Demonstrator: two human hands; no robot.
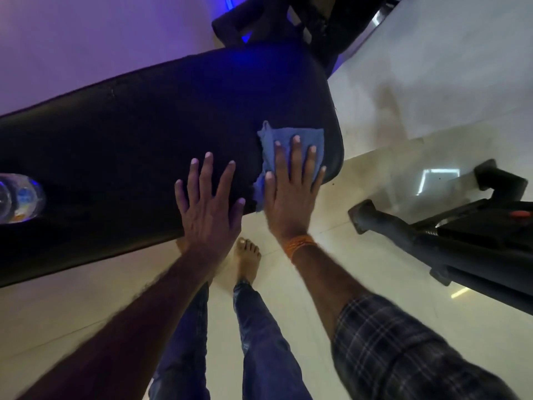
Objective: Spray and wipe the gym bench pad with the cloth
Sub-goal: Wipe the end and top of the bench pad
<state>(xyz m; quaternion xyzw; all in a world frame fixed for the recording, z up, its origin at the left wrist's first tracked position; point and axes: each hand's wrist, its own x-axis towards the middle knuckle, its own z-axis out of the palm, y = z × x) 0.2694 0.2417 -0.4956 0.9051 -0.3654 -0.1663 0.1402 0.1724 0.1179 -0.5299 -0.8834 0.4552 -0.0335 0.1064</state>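
Right hand (291, 194): the grip is open. The fingers are straight and spread, and the palm presses the cloth (266, 151) flat against the bench pad (129, 145). No finger curls round the cloth.

Left hand (209, 206): the grip is open and holds nothing. The fingers are spread and lie flat on the bench pad's bare surface, just beside the cloth and not touching it.

Cloth: blue, crumpled, with frayed edges. It lies on the right end of the bench pad, close to the rounded corner. One edge hangs over the pad's near side below the right thumb.

Bench pad: black, long, running diagonally. Its right end is rounded.

Bottle (20, 197): clear plastic, on the far left part of the bench pad, well apart from both hands. It is blurred and cut by the picture edge, so its type cannot be confirmed; it may be the sprayer.

Right arm: an orange thread band (301, 246) sits at the wrist, and a plaid sleeve (403, 356) covers the arm higher up.

Below the bench pad's near edge: a bare foot (248, 261) and jeans-clad legs (259, 327) on a pale tiled floor (72, 298).

Right of the bench pad: a black machine frame (432, 241) on the floor.
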